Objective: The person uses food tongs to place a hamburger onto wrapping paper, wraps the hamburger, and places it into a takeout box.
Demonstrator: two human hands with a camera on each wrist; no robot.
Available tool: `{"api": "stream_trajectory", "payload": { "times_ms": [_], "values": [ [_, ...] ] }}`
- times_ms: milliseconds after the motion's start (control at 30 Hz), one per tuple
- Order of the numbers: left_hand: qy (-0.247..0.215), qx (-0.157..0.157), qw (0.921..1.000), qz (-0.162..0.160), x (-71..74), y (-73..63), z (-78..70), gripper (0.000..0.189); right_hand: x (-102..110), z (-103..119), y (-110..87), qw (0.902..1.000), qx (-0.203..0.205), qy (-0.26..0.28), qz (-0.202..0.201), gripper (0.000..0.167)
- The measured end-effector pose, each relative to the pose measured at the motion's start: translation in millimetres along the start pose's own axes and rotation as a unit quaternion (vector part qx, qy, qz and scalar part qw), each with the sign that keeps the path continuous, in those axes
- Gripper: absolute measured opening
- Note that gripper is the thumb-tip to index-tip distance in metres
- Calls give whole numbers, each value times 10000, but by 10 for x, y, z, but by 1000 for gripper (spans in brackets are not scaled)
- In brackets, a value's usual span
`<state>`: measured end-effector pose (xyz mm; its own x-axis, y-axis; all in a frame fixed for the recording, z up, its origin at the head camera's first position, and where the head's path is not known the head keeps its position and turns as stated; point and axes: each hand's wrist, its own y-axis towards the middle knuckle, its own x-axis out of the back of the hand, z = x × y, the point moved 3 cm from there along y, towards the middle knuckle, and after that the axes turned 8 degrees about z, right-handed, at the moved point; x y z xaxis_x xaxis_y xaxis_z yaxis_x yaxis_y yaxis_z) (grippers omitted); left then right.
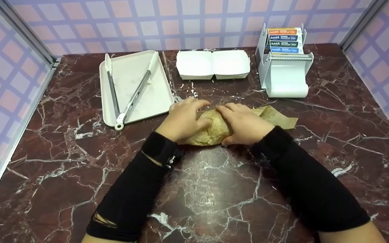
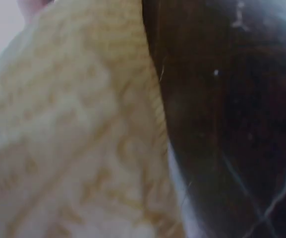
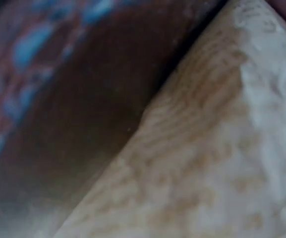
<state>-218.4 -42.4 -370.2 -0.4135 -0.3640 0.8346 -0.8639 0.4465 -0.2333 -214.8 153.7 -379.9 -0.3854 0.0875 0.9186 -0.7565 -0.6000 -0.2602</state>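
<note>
A rounded bundle wrapped in brown printed paper (image 1: 216,130) lies on the marble-patterned table; its contents are hidden. My left hand (image 1: 186,118) grips its left side, thumb over the top. From the right, my right hand (image 1: 245,123) holds it with fingers bent over the upper part and thumb low on the near side. A loose flap of the paper (image 1: 277,118) sticks out past the right hand. Blurred close-ups of the printed paper fill much of the left wrist view (image 2: 78,129) and the right wrist view (image 3: 197,163).
Metal tongs (image 1: 137,92) with white tips lie spread on a cream tray (image 1: 127,79) at the back left. An opened white carton (image 1: 196,64) stands at the back middle. A white dispenser (image 1: 264,71) with colourful labels (image 1: 284,38) and a white roll stands at the back right.
</note>
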Motion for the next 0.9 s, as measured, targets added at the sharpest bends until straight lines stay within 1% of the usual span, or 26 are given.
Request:
{"api": "stream_trajectory", "payload": {
  "times_ms": [100, 167, 267, 400, 600, 733, 900],
  "values": [
    [446, -348, 9978, 345, -45, -25, -57, 83, -5, 3, 0, 9999, 41, -90, 77, 116],
    [686, -444, 9951, 560, -81, -41, -90, 92, -6, 8, 3, 9998, 105, -131, 97, 115],
    [908, -387, 9922, 763, -117, -63, -124, 104, -6, 8, 3, 9997, 152, -128, 141, 115],
    [927, -300, 9914, 869, -141, -65, -129, 113, -14, -14, 1, 9996, 89, -94, 242, 117],
    [872, -297, 9915, 915, -152, -60, -73, 112, -20, -14, -3, 9997, 55, -81, 228, 112],
    [949, -269, 9908, 929, -143, -66, -60, 109, -27, -5, 3, 9998, 71, -59, 196, 108],
    [1077, -164, 9897, 933, -108, -69, -51, 100, -26, -2, -9, 9995, 63, -160, 256, 115]
  ]
}}
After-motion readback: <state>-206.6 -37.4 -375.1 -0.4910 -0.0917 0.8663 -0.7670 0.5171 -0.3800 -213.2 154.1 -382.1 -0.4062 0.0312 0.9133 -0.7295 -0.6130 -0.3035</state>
